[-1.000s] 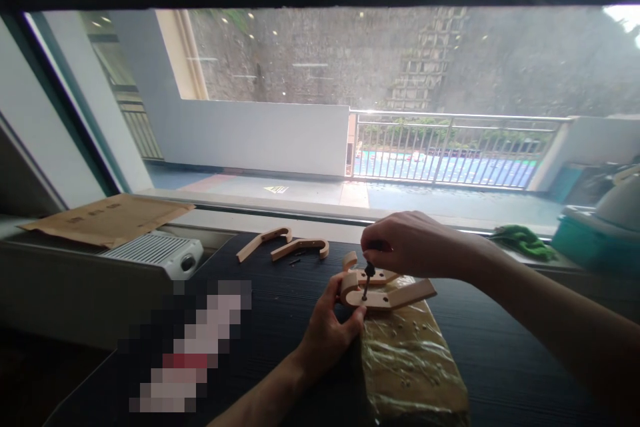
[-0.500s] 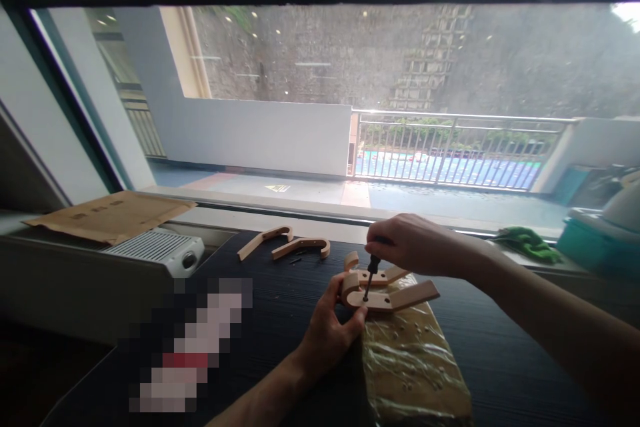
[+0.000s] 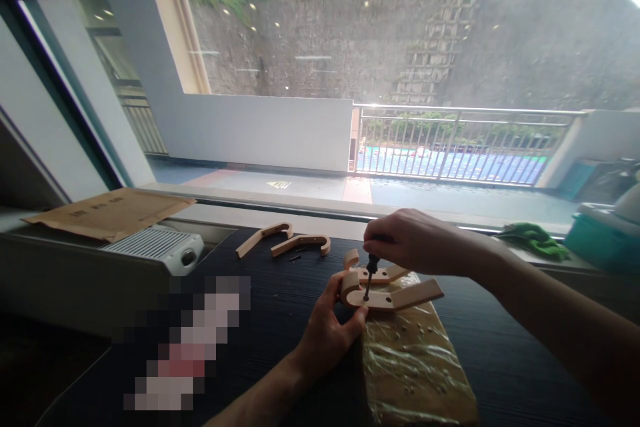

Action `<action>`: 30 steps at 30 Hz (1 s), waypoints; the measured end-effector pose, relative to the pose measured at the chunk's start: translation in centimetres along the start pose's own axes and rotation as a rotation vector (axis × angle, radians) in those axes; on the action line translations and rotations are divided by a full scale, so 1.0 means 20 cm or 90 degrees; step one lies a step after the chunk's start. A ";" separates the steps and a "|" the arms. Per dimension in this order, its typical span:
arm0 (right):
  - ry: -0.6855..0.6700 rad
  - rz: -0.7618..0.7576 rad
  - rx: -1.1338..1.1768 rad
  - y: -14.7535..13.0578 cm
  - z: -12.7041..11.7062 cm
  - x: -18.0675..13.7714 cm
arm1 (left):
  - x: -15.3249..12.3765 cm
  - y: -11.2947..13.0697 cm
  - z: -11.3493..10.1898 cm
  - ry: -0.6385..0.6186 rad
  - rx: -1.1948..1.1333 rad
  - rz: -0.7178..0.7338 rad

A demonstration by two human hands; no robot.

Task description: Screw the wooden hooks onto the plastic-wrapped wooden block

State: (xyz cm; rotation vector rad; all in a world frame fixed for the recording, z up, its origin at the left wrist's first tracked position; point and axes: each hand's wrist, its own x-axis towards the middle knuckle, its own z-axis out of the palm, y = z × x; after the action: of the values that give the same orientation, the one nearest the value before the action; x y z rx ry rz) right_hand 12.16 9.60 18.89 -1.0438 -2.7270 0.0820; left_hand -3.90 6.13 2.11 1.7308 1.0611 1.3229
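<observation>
My left hand [image 3: 333, 320] grips the curled end of a wooden hook [image 3: 407, 298], thumb on the near side and fingers behind. The hook lies across a wrapped wooden board [image 3: 417, 363] with small holes in it. In my right hand [image 3: 400, 240] is the handle of a screwdriver [image 3: 371, 268], held nearly upright. Its tip meets a hole near the hook's curl; whether a screw head sits there is too small to tell. Just behind, a second wooden hook [image 3: 375, 275] rests on the board, partly hidden by the first.
Two more wooden hooks, one on the left [image 3: 264, 237] and one on the right [image 3: 303, 244], lie on the dark table [image 3: 280, 313] beside small dark screws [image 3: 296, 258]. A brown envelope [image 3: 115, 210] tops a white heater [image 3: 160, 253]. A green cloth [image 3: 535, 240] lies at the right, by the window.
The view has shifted slightly. My right hand has turned a little around the screwdriver handle, while the tip stays at the same hole. My left hand keeps its hold on the hook.
</observation>
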 end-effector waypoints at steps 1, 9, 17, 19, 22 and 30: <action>0.002 0.007 -0.005 0.00 0.00 0.00 | 0.00 0.00 0.00 0.000 0.000 0.000; -0.031 -0.005 -0.025 -0.02 -0.06 -0.01 | 0.00 0.01 -0.01 -0.008 0.018 0.005; -0.023 -0.021 0.002 -0.01 -0.04 -0.01 | 0.00 0.00 0.00 -0.006 0.017 0.004; -0.003 -0.003 -0.010 0.00 -0.03 -0.01 | 0.00 0.00 0.00 -0.009 0.016 0.002; 0.005 0.019 -0.024 0.00 -0.02 -0.01 | 0.00 0.00 0.00 -0.012 0.016 -0.002; -0.056 -0.035 -0.013 -0.05 -0.09 -0.03 | 0.00 0.00 0.00 -0.014 0.012 -0.003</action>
State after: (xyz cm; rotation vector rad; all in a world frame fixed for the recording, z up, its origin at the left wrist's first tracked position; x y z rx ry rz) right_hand 12.30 8.48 20.65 -0.9920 -2.8385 0.0934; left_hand -3.90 6.13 2.12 1.7514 1.0676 1.2920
